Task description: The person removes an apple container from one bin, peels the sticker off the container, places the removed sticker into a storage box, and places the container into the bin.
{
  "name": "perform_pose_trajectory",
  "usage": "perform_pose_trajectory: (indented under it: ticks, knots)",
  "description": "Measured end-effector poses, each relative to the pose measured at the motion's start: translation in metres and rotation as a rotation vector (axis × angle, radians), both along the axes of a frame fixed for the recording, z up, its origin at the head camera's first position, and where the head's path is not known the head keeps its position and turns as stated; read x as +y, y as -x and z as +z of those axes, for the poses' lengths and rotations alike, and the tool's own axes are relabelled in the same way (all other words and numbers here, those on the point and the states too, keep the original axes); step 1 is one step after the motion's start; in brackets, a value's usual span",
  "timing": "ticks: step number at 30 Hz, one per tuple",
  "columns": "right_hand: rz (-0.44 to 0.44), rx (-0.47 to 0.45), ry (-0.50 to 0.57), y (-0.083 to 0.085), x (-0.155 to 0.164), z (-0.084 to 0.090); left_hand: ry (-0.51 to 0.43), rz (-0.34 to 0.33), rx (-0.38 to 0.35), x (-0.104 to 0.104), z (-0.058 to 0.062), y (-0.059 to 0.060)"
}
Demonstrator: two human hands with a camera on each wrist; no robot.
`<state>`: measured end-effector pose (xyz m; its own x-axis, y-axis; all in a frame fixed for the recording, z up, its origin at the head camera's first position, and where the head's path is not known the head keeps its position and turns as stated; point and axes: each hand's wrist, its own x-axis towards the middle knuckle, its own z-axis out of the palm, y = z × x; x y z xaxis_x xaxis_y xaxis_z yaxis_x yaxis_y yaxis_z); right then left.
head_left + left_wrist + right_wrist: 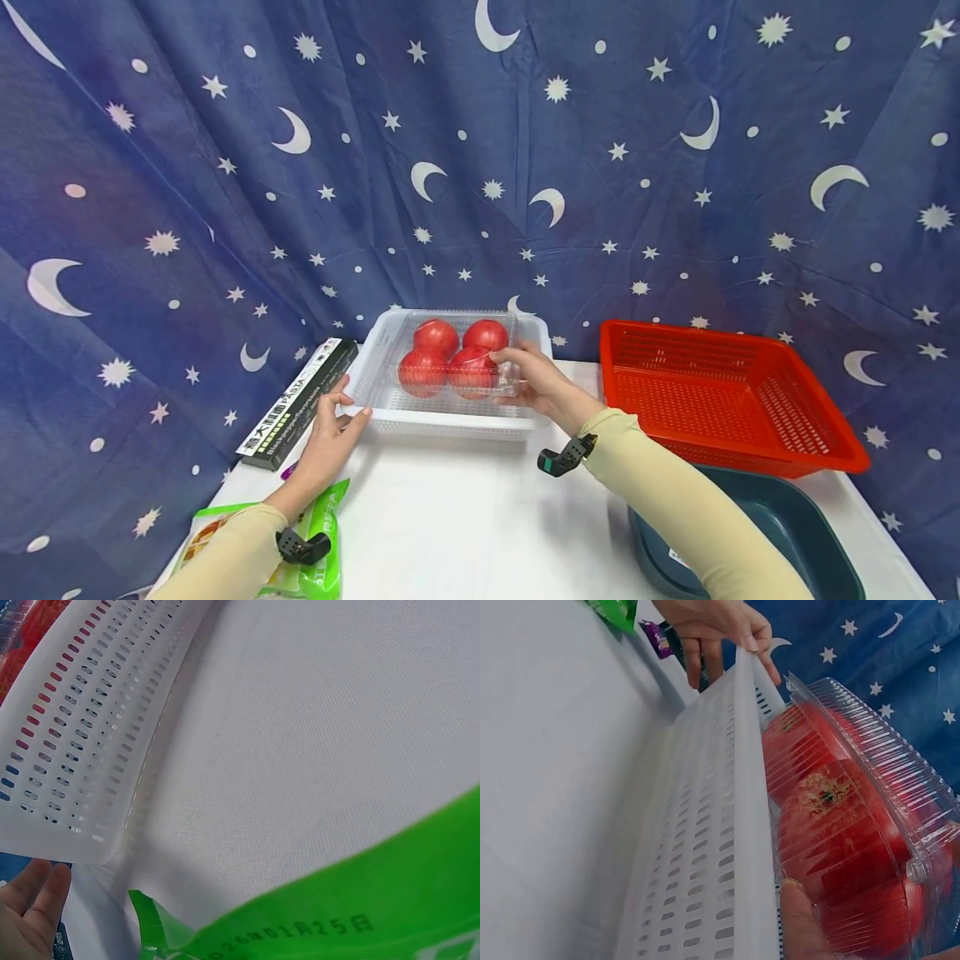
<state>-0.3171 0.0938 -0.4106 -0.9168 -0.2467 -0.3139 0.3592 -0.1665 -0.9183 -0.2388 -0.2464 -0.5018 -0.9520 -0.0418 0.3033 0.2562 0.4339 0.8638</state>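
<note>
Right now the clear clamshell of tomatoes (456, 360) sits inside the white slotted basket (442, 417) at the far middle of the white table (465, 517), and it lies directly ahead of the right hand (534, 379), touching it. The pack's long side runs left to right across the basket, so this hand meets its right end. Its fingers curl over the top edge of the ribbed lid while the thumb (802, 922) comes up from below, a grasp on the pack.

The left hand (330, 433) is the farther one from the tomatoes; it rests at the basket's near-left corner, fingers fairly straight against the rim, steadying rather than clutching.

The pack holds four round red tomatoes in two rows, glossy under the ridged transparent plastic, with a small label on the lid.

Off to the right stand an empty red basket (720, 392) and a dark teal tub (795, 525); a long black box (300, 400) and a green packet (315, 542) lie to the left.
</note>
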Motion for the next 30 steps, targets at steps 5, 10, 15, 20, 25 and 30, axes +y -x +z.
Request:
perform_pose_trajectory:
  ticks: [5, 10, 15, 20, 25, 30]
  knots:
    - [0.002, -0.001, -0.014, 0.004, -0.004, -0.004, -0.009, -0.002, 0.003, 0.000, 0.001, 0.000]
    - [0.008, 0.007, -0.043, 0.009, -0.007, -0.009, -0.009, 0.002, -0.003, 0.000, 0.000, 0.000]
    - [0.014, 0.009, -0.084, 0.011, -0.012, -0.013, -0.004, 0.002, -0.010, -0.001, 0.000, 0.000]
    - [0.013, 0.007, -0.111, 0.013, -0.016, -0.015, 0.008, 0.009, -0.018, -0.001, 0.000, 0.001]
    - [0.018, -0.004, -0.122, 0.014, -0.018, -0.017, 0.006, 0.014, -0.015, -0.001, 0.000, 0.001]
    - [0.027, -0.009, -0.131, 0.015, -0.019, -0.019, -0.001, 0.010, -0.008, -0.001, -0.001, 0.001]
